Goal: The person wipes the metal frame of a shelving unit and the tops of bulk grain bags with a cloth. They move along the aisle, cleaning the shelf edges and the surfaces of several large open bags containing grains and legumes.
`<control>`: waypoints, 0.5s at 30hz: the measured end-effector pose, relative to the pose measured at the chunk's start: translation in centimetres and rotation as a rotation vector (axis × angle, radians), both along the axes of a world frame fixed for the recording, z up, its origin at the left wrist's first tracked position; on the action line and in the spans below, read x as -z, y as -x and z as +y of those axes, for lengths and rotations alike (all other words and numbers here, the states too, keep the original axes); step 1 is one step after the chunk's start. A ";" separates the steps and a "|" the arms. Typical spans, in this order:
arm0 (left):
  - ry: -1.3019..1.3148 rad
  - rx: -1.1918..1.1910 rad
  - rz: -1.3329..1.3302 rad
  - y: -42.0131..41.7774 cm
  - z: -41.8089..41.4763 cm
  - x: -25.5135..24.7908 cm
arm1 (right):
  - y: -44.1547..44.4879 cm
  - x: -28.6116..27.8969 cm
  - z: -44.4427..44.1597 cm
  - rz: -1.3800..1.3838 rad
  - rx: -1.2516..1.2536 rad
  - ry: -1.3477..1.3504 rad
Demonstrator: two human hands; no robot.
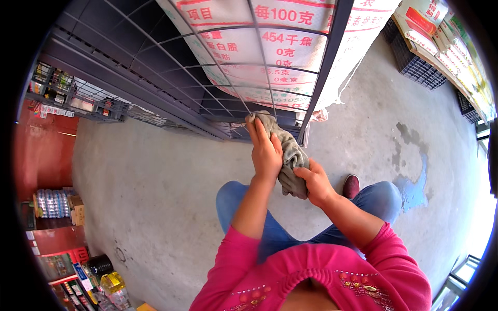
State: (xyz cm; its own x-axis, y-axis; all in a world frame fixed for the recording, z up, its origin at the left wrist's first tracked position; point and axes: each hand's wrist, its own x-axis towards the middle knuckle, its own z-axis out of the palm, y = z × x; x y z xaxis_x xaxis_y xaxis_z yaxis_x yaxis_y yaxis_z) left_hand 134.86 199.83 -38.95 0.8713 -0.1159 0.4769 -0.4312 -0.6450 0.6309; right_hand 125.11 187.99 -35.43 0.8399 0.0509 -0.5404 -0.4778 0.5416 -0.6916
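Observation:
A crumpled grey-green cloth point(290, 149) stretches between my two hands in front of the wire rack. My left hand point(265, 153) lies along its upper part, with the fingers pointing at the wire mesh and pressing the cloth near it. Lower down, my right hand point(317, 182) grips the cloth's bunched end, thumb on top. The wire side panel point(260, 29) of a dark metal shelf rises just beyond the cloth. Behind that mesh stands a large white woven sack point(295, 83) with red and green printing. Whether the cloth touches the wires, I cannot tell.
A dark metal post point(325, 66) edges the panel. Stacked bags point(426, 33) rest on black plastic crates point(422, 72) at the right. A wet patch point(414, 190) marks the concrete floor point(155, 186). Oil bottles point(113, 283) stand at the lower left, near a red counter point(46, 151).

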 end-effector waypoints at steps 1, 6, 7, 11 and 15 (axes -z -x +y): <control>0.026 -0.014 0.011 0.5 -0.3 0.2 | 0.1 0.2 0.3 0.003 0.023 0.017; 0.067 0.017 0.112 1.2 -1.7 0.0 | 0.7 1.1 -0.7 0.050 -0.001 0.000; 0.069 0.031 0.168 0.9 -2.0 -0.6 | 0.7 0.7 -0.9 0.021 0.021 -0.024; -0.026 0.179 0.354 -3.5 -1.1 -2.8 | 0.2 0.2 -1.4 -0.059 -0.042 -0.040; -0.006 0.337 0.614 -5.7 0.6 -4.4 | -0.5 -0.3 0.4 -0.170 -0.100 0.090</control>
